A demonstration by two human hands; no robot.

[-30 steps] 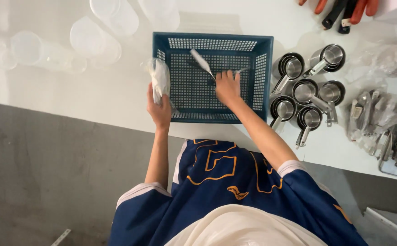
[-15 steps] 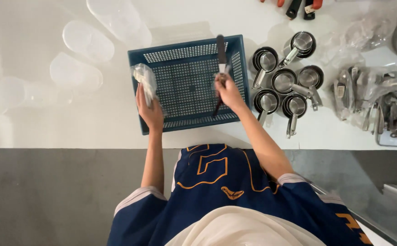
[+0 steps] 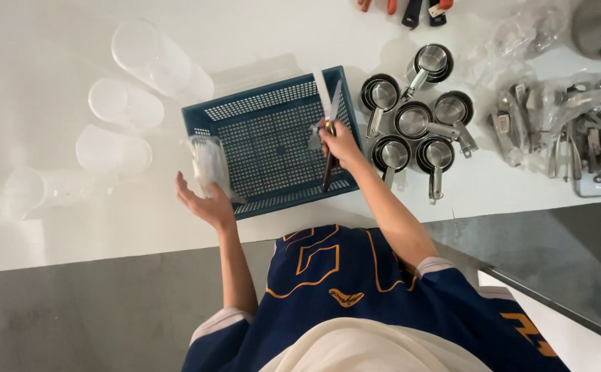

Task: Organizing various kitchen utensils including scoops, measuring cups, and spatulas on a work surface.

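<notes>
The right hand [image 3: 340,141] is gripping a knife [image 3: 328,148] over the blue basket [image 3: 273,141], near the basket's right wall. Its grip is closed around the middle of the knife, with the pale blade pointing up past the basket's far rim and the dark handle pointing back toward the person. A bit of clear wrapping seems to be clinging to the blade just left of the hand, though it is too blurred to be sure.

The left hand [image 3: 204,200] is hovering at the basket's left front corner, palm open and fingers spread. It is clamped on nothing; a crumpled clear plastic bag [image 3: 207,165] is lying against the fingertips, partly over the basket's left wall.

To handle this well, it seems wise to be keeping the blade pointed away from the other hand and lowering the knife flat inside the basket, so it is lying below the rim rather than sticking out. The loose plastic looks light and slippery, so a firm pinch would be holding it better than an open palm.

The right forearm is reaching forward and leftward across the basket's front edge, wrist nearly straight. The left arm is bending at the elbow, forearm running straight ahead.

Right of the basket, steel measuring cups [image 3: 417,127] are sitting in a cluster on the white table [image 3: 52,227]; left of the basket, clear plastic cups [image 3: 125,103] are lying on their sides.
</notes>
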